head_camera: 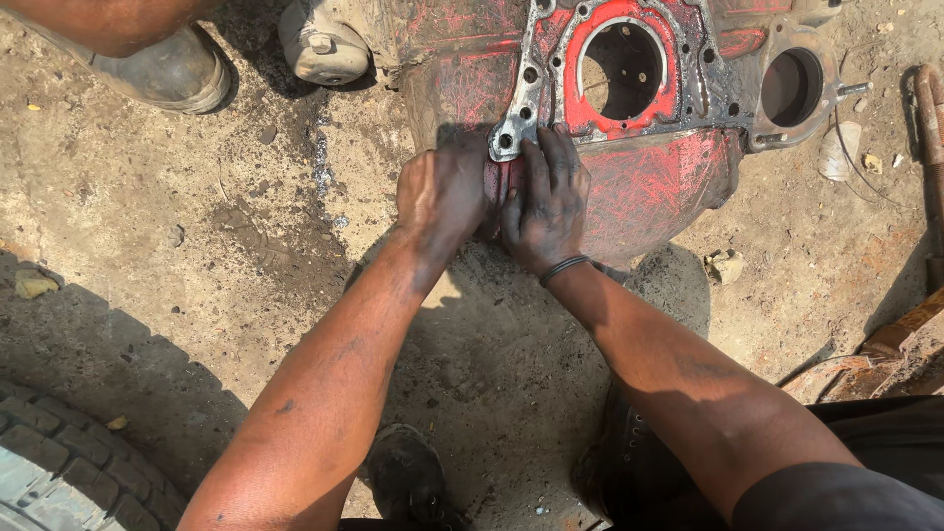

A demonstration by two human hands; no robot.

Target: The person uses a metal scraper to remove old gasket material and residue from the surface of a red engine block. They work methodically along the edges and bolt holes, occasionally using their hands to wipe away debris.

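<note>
bare dirt ground (177, 226) carries a red metal housing (649, 187), a tyre (59, 472) at the lower left, small stones (726, 265), a rusty bar (929, 118) and someone's boot (172, 71).

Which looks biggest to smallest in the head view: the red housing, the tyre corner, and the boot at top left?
1. Red metal housing, clearly largest.
2. Tyre and grey boot look alike; both are cut off by the frame, so unranked.

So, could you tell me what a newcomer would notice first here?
The big red metal housing lies on the dirt at top centre, with a large round hole in it. Both grimy hands, left and right, press side by side on its lower left edge. A tyre fills the bottom left corner.
</note>
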